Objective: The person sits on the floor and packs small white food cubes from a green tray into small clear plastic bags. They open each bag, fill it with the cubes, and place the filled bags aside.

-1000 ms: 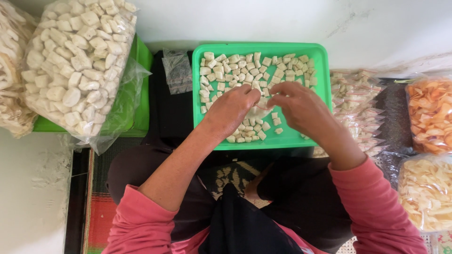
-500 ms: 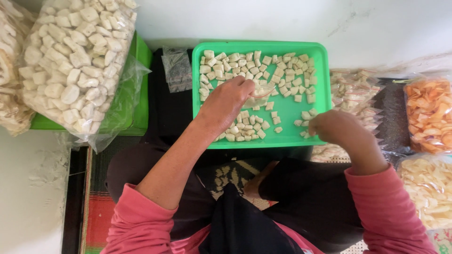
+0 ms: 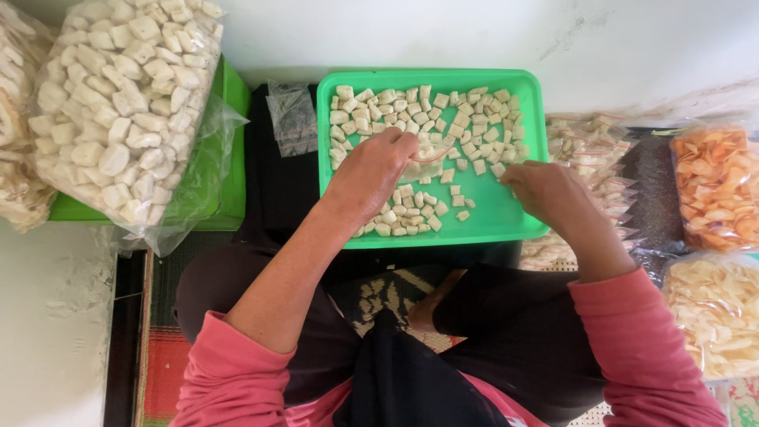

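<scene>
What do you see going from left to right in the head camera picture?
Big clear bag of pale chunks → small empty plastic bag → left hand → right hand → bag of orange chips.

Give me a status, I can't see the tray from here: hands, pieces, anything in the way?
Left hand on the pale pieces in the green tray, grip unclear. Right hand at tray's right edge, fingers curled. Nothing blocking.
</scene>
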